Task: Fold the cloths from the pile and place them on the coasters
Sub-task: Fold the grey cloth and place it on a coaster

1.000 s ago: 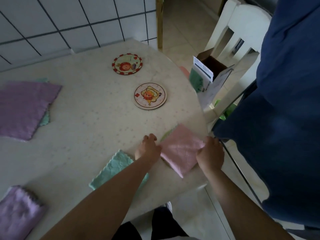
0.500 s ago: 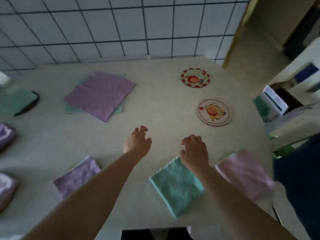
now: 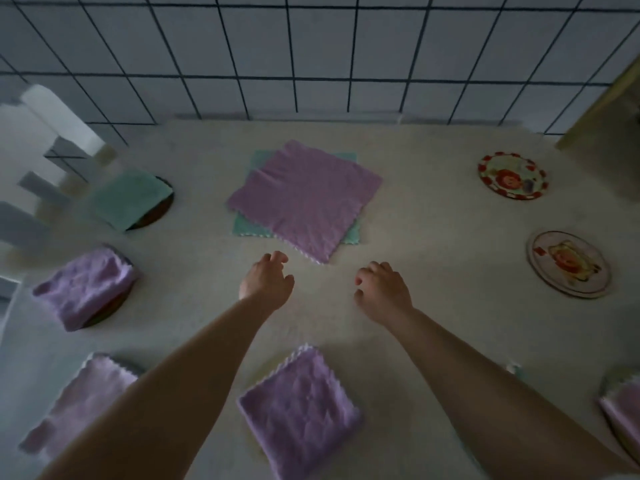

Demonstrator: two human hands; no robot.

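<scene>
Both empty, loosely curled: left hand (image 3: 266, 279), right hand (image 3: 382, 291), near fluffy square purple cloth (image 3: 304, 199) on speckled tabletop (image 3: 433, 216).

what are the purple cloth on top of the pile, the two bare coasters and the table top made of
Purple cloth: soft, fuzzy fabric, likely microfibre, matte, with a scalloped zigzag edge. Red-rimmed coaster and pale coaster: thin rigid discs with printed cartoon pictures, perhaps cork or board; the blur leaves it open. Table top: pale, speckled, stone-like surface, possibly laminate or marble.
</scene>
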